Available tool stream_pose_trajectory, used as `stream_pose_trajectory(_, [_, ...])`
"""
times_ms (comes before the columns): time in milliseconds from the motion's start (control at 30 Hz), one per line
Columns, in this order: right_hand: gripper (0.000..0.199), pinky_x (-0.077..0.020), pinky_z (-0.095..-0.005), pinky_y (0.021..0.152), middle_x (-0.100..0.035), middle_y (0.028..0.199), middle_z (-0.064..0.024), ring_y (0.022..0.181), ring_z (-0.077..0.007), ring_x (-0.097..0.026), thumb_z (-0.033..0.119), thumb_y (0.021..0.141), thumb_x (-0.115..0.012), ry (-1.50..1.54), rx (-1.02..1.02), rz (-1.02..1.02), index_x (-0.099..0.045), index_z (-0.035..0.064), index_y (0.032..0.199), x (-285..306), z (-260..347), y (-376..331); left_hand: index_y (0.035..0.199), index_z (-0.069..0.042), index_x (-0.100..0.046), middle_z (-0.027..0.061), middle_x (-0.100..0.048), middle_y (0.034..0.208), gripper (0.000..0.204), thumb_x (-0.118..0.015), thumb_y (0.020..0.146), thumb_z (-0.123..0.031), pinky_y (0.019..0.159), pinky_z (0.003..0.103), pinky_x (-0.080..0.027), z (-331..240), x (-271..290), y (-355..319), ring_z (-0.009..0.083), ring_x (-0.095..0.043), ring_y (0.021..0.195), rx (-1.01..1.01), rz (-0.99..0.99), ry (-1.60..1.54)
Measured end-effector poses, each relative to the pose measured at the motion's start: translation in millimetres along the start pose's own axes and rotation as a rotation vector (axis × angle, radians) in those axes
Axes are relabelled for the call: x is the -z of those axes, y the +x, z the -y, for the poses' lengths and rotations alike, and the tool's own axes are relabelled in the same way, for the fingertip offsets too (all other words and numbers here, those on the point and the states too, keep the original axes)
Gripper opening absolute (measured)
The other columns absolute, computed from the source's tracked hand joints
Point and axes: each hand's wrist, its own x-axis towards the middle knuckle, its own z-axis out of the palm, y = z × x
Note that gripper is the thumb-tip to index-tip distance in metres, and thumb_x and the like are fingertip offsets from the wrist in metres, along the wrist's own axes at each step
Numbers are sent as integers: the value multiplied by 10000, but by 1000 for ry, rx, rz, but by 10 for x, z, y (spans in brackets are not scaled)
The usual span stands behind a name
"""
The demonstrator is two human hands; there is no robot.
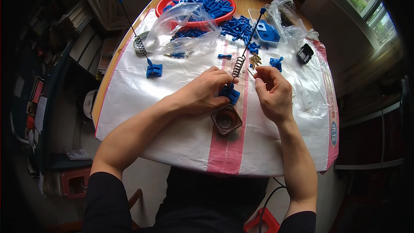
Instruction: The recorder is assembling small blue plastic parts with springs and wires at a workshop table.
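Observation:
My left hand (210, 88) is closed round a blue plastic base (230, 94). From that base a black coil spring (238, 67) and a thin black rod with a blue tip rise, leaning to the right. Thumb and forefinger of my right hand (274, 91) pinch a thin pale stick (251, 73), close beside the spring. Just below the base sits a square brown dish (226, 120) with a dark inside. Several brass-coloured pins (255, 60) lie just beyond my right fingertips. A second blue base (154, 70) with its own spring and rod stands at the left.
Blue parts fill a red basin (159, 6) at the back, partly under a clear plastic bag (185, 21). Loose blue pieces (237, 28) and a clear tub (280, 39) are beside it. A small black object (305, 53) lies right. White sheeting with pink stripes covers the table.

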Motion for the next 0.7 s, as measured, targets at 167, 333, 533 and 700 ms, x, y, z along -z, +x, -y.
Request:
stream_pose_trajectory(167, [241, -550, -267, 698, -745, 951, -93, 786, -123, -701, 58, 899, -678, 78, 15, 121, -685, -19, 1127, -65, -45, -50, 1302, -52, -629, 142, -658, 1024, 555, -812, 783, -124, 882, 401, -510, -50, -11, 24, 300, -608, 994, 90, -56, -23])
stream_pose_trajectory(333, [269, -549, -266, 707, -740, 1011, -99, 789, -126, -701, 55, 887, -703, 78, 39, 183, -686, -14, 1147, -142, -12, -56, 1091, -14, -649, 145, -652, 940, 387, -814, 774, -162, 844, 408, -519, 85, -125, 59, 314, -628, 940, 16, -178, 5])
stream_pose_trajectory(533, [311, -549, -264, 736, -719, 1073, -111, 841, -132, -697, 17, 870, -723, 91, 28, 237, -676, -9, 1176, -213, -35, -76, 1072, -9, -645, 151, -655, 946, 370, -803, 782, -177, 824, 414, -529, 191, -228, 46, 322, -651, 932, -37, -262, -7])
stream_pose_trajectory(700, [261, -528, -244, 706, -683, 1041, -78, 810, -111, -665, 22, 873, -751, 115, -34, 265, -676, -9, 1121, -259, -61, -68, 1036, -4, -665, 166, -653, 976, 321, -784, 797, -182, 845, 416, -527, 192, -261, 45, 346, -645, 963, 21, -260, -5])
